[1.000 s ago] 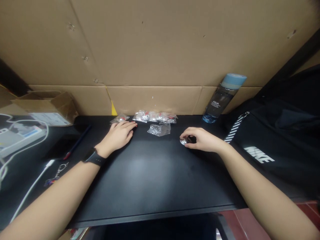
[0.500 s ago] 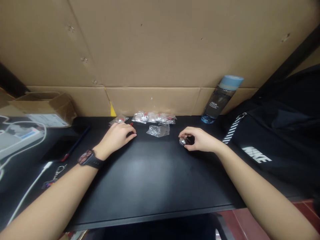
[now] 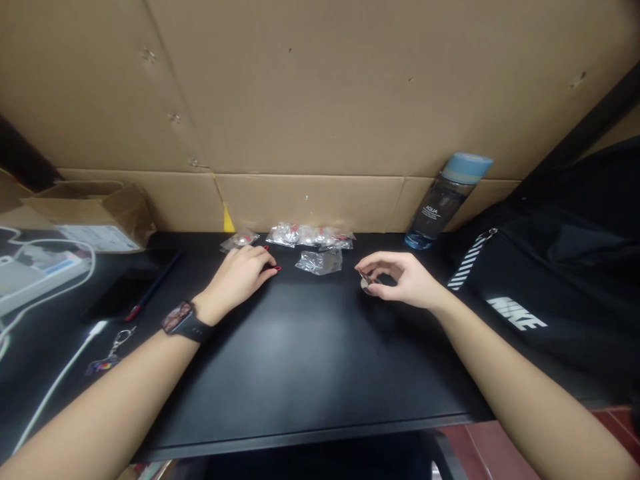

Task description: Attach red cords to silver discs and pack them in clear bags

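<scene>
My left hand [image 3: 246, 273], with a black watch [image 3: 186, 321] on its wrist, rests curled on the black table. Bits of red cord [image 3: 278, 269] poke out at its fingertips; the rest of the cord is hidden under the fingers. Between thumb and fingers of my right hand [image 3: 395, 277] is a small round silver metal piece [image 3: 366, 285], tilted and partly covered. An opened clear plastic bag [image 3: 319, 262] lies flat between the hands. Behind it several bagged silver pieces [image 3: 307, 235] with red bits form a row. Another bagged silver piece [image 3: 242, 240] sits just beyond my left hand.
A blue-capped bottle [image 3: 437, 200] leans on the cardboard wall [image 3: 320, 100]. A black bag [image 3: 530, 280] fills the right side. At left are a cardboard box [image 3: 100, 210], a white power strip [image 3: 45, 273], a dark phone [image 3: 127, 287], a cable [image 3: 55, 387] and a keychain [image 3: 113, 350].
The silver piece has been tipped in my right fingers, and its shiny rounded face shows less. My left hand has shifted slightly right, and more red cord shows at its fingertips.
</scene>
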The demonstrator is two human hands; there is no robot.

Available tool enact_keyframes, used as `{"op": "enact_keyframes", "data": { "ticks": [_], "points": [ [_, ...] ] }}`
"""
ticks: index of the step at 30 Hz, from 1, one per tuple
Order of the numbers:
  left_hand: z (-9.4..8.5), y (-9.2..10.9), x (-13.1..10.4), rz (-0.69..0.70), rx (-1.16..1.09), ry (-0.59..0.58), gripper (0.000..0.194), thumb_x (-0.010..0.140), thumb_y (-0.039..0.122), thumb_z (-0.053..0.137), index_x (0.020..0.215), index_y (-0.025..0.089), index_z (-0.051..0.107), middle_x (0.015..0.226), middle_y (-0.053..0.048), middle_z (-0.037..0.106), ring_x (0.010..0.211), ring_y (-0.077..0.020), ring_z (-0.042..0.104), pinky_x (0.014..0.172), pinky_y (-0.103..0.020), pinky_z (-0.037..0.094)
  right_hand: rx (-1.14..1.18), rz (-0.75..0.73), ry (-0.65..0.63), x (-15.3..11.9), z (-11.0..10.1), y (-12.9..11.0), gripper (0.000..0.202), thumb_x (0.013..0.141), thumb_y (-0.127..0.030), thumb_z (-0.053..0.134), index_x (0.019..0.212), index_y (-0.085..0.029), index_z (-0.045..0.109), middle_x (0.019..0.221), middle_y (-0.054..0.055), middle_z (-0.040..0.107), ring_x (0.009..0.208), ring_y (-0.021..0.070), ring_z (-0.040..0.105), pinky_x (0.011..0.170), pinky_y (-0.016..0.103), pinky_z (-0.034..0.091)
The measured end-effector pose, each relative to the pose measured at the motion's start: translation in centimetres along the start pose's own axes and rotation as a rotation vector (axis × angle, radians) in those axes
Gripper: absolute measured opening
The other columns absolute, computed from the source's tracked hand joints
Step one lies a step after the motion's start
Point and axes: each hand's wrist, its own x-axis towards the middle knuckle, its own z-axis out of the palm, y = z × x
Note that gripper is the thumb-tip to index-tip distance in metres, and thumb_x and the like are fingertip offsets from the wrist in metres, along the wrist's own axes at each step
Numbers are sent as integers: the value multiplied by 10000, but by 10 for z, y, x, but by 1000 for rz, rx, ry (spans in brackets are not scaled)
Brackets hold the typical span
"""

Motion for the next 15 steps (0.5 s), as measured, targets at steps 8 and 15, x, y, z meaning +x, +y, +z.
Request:
{"op": "enact_keyframes", "data": {
  "ticks": [8, 15],
  "points": [
    [-1, 22, -1, 63, 40, 37, 194, 1030, 266, 516, 904, 211, 653, 957, -85, 711, 944, -278, 622, 822, -396, 397, 281, 76, -3, -3, 17, -9, 355, 852, -325, 804, 1165, -199, 692, 1143, 97, 695, 892, 215, 748, 774, 339, 623],
    [-17, 53, -8, 112, -246, 119, 124, 1060, 242, 484, 1033, 223, 603, 1017, -18, 741, 901, -191, 657, 896, -379, 334, 543, 109, 37, -3, 31, -16, 291, 906, -335, 761, 1176, -235, 719, 1230, 95, 638, 972, 254, 754, 722, 342, 662]
  ]
}}
